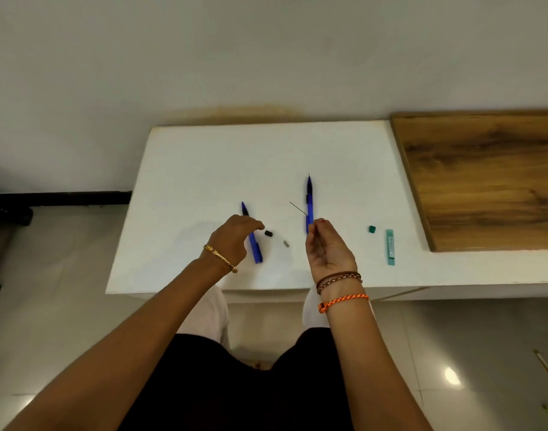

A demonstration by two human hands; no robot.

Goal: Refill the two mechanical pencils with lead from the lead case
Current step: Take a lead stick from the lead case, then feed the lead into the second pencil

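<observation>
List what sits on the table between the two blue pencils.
In the head view, a small black cap and a grey eraser piece lie between the left pencil and right pencil, plus a thin lead.

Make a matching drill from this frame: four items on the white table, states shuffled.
Items:
1. left pencil
2. right pencil
3. lead stick
4. lead case

States:
A. green, lying far right
B. thin, pinched in the right hand fingers
C. partly under the open left hand
D. lying beyond the right hand, tip pointing away

Pairs: 1-C, 2-D, 3-B, 4-A
</observation>
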